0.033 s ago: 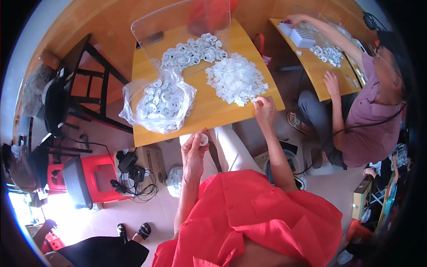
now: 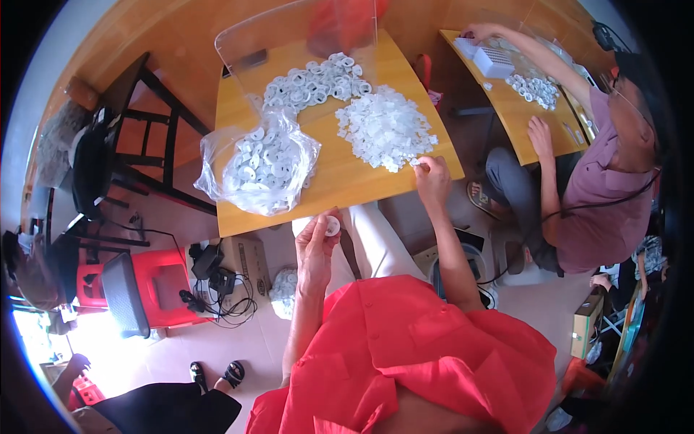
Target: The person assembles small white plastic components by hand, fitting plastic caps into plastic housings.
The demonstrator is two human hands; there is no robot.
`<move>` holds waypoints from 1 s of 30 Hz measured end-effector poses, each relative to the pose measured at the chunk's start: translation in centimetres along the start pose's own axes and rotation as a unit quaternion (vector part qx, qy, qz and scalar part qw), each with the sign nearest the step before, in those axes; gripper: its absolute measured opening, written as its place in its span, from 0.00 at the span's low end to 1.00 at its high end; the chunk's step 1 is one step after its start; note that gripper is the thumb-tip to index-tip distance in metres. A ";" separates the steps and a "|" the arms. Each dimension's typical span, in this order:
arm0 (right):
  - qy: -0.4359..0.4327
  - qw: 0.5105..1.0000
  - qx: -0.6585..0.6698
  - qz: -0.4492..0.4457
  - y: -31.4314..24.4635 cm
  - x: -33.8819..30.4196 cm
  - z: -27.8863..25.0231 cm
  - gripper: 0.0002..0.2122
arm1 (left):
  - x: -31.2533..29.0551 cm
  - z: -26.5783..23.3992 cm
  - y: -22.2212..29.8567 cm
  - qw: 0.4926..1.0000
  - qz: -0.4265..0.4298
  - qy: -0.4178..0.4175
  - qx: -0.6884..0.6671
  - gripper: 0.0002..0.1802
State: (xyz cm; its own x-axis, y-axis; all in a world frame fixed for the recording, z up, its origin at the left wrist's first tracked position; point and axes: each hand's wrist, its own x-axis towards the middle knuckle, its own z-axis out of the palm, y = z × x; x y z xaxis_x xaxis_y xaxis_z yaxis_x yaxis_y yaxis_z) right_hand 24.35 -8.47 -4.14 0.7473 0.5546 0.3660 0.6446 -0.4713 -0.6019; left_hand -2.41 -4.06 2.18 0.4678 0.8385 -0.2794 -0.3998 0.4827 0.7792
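We hold a white disc (image 2: 332,226) in the left hand (image 2: 314,249), just off the front edge of the table (image 2: 350,189). Near the front right corner, our right hand (image 2: 432,179) is narrow, in a pinch; whether it grips anything, we cannot tell. For a clean pick, we should isolate one item at the near fringe of the translucent pieces (image 2: 387,130), which look thin, whitish and loosely heaped.

Small workshop: heaps of white parts (image 2: 387,129) on wooden tables (image 2: 361,189), co-worker (image 2: 607,192) alongside.
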 end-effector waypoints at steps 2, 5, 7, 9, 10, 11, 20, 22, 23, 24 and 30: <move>-0.001 1.000 0.001 0.007 0.2 0.1 0.0 0.06 | 0.1 0.0 0.2 1.000 -0.011 -0.004 -0.007 0.14; 0.001 0.999 0.034 -0.007 0.5 0.3 0.2 0.05 | 0.0 0.2 0.8 0.998 -0.041 -0.014 -0.041 0.16; 0.012 0.995 0.095 -0.002 1.0 0.2 0.6 0.05 | 0.1 -0.4 0.7 0.992 -0.062 -0.067 -0.086 0.19; 0.011 0.991 0.130 0.004 1.2 0.2 0.4 0.05 | 0.2 -0.4 0.7 0.989 -0.076 -0.075 -0.102 0.20; 0.015 0.986 0.163 0.014 1.0 0.2 0.3 0.04 | 0.3 -0.4 0.7 0.985 -0.091 -0.087 -0.115 0.20; 0.018 0.980 0.196 0.008 0.7 0.1 0.1 0.05 | 0.2 -0.1 0.9 0.983 -0.090 -0.092 -0.128 0.21; -0.271 0.789 0.529 0.155 -8.6 -2.6 -4.3 0.07 | -0.1 -0.7 0.9 0.969 -0.100 -0.141 -0.177 0.19; -0.306 0.769 0.542 0.144 -10.1 -3.3 -4.8 0.08 | 0.0 -1.1 0.7 0.968 -0.101 -0.141 -0.181 0.19; -0.322 0.755 0.554 0.140 -10.5 -3.6 -5.0 0.08 | 0.0 -1.2 0.6 0.968 -0.102 -0.140 -0.184 0.18; -0.323 0.756 0.553 0.140 -10.8 -3.8 -5.0 0.08 | 0.0 -1.2 0.6 0.967 -0.102 -0.140 -0.185 0.18; -0.361 0.694 0.593 0.190 -11.2 -4.6 -4.9 0.06 | -0.4 -0.9 1.0 0.967 -0.114 -0.132 -0.184 0.18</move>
State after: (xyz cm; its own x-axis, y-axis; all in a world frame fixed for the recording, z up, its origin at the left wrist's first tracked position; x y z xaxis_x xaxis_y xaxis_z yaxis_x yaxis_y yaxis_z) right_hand 14.43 -9.09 4.40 0.2756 0.9458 -0.1719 -0.4826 -0.0185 -0.8756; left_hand -3.74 -3.71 2.55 0.7423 0.6295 -0.2296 -0.4939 0.7456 0.4475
